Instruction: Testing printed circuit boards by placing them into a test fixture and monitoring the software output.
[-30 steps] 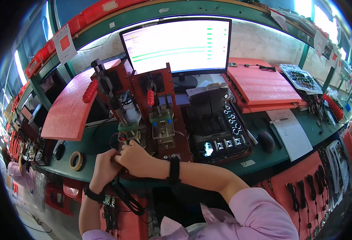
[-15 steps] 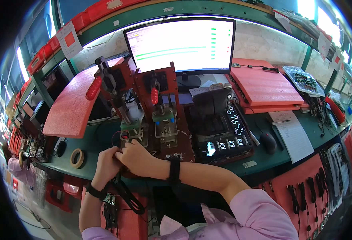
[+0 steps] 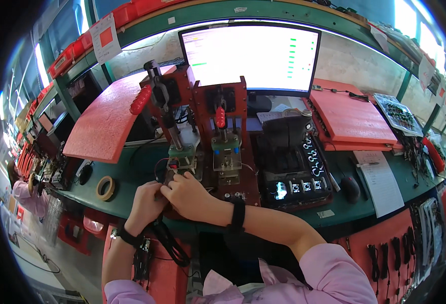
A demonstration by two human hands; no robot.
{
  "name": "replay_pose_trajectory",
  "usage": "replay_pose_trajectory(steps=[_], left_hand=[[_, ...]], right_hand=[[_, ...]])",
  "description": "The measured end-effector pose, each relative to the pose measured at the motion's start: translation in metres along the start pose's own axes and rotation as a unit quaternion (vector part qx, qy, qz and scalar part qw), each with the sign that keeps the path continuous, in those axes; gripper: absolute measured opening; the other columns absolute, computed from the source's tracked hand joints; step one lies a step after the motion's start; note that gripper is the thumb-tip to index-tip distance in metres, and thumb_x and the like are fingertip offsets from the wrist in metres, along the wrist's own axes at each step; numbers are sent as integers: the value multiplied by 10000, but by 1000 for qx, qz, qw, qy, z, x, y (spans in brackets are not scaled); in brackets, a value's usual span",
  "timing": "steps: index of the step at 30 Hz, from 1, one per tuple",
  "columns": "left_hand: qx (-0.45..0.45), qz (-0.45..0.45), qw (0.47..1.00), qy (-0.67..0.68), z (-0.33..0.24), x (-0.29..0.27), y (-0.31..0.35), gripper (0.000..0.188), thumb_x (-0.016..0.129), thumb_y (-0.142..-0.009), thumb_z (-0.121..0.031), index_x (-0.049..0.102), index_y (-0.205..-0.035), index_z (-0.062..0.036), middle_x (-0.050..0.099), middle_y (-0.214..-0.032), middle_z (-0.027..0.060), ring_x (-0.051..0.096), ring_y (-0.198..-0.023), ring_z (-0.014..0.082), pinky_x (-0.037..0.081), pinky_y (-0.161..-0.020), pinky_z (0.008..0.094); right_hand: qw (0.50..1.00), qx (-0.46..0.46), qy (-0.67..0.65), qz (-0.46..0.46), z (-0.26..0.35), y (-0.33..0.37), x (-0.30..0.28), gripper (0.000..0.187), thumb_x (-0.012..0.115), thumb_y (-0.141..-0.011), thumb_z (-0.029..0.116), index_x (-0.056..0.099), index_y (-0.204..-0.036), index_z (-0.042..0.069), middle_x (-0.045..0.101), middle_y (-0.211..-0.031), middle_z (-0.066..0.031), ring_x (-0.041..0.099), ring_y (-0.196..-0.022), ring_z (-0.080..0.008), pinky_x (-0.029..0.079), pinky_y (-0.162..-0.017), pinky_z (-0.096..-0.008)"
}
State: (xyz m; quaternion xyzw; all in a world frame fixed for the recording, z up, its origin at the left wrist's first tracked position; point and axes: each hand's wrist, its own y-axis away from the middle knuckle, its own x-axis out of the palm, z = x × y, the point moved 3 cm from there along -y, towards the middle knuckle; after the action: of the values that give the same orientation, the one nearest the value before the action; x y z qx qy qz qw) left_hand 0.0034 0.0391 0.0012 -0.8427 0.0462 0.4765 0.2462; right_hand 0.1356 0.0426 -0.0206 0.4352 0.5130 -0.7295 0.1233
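The small circuit board point(image 3: 174, 164) sits at the foot of the left red press point(image 3: 169, 109), low on the desk point(image 3: 131, 175) where both hands reach it. The left hand point(image 3: 146, 200) curls closed beside it; the right hand point(image 3: 190, 195) pinches something at its edge, too small to identify.
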Motion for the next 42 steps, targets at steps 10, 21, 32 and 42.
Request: replay_pose_trajectory(steps=[10,21,32,42], left_hand=[[-30,-32,999,-12,-4,4,6,83,650,-645,-46,628,-717,-13,607,-678,164,601,-646,329,460,-565,366],[5,-28,994,-104,-19,0,47,413,676,-678,-146,608,-1083,-96,568,-1087,110,495,-1032,295,377,-873,426],[94,58,971,-211,-65,23,73,467,637,-748,-385,560,-1193,-264,427,-1254,244,422,-1162,379,336,-967,486],[68,16,994,-86,-51,11,63,255,630,-747,-199,572,-964,-77,541,-1150,177,528,-1058,344,393,-928,437]], right_hand=[[999,16,-36,17,-5,4,6,147,629,-651,123,567,-765,55,596,-786,-89,552,-827,-248,391,-775,-382],[992,72,-101,-20,-11,13,-12,91,587,-711,116,637,-774,73,543,-927,-66,501,-931,-247,379,-787,-395],[987,98,-127,19,-20,38,-43,185,552,-732,12,605,-901,66,552,-938,-53,505,-921,-257,379,-816,-386],[992,20,-121,10,-15,35,-42,110,594,-711,84,647,-806,71,551,-923,-50,506,-912,-227,362,-824,-384]])
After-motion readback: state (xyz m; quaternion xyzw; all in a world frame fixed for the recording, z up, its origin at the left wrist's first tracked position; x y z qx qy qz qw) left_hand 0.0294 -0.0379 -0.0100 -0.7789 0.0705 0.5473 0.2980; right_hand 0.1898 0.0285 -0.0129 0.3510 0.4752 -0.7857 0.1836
